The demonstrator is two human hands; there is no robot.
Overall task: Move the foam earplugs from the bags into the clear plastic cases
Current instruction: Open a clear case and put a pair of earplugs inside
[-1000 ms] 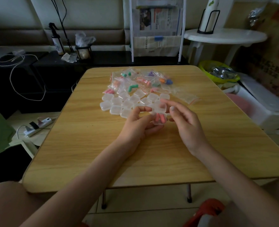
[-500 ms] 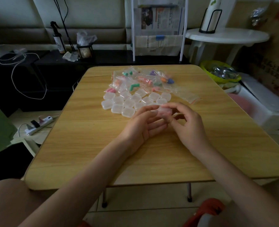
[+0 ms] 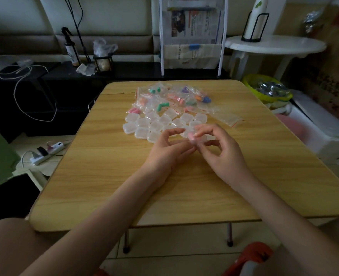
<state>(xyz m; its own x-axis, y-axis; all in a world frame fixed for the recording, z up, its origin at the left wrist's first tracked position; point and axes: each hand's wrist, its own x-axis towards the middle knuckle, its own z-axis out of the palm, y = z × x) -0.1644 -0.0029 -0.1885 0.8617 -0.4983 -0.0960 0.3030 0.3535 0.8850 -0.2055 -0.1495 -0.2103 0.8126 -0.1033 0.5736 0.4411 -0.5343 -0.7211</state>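
table (image 3: 109, 186): smooth pale wood-grain top with rounded corners, on thin metal legs
left hand (image 3: 164, 154): fingers curled, tips touching the small case from the left side
right hand (image 3: 222, 154): thumb and forefinger pinch the case from the right, other fingers loosely bent
held case (image 3: 197, 139): small clear plastic square, pink foam inside, between both hands just above the tabletop
clear cases (image 3: 156, 124): cluster of rounded, frosted-looking square boxes lying touching each other, just beyond the hands
bags (image 3: 170, 98): crinkled glossy zip bags heaped behind the cases, holding green, orange, pink and purple foam earplugs (image 3: 162, 106)
empty bag (image 3: 227, 118): flat, at right of the cluster
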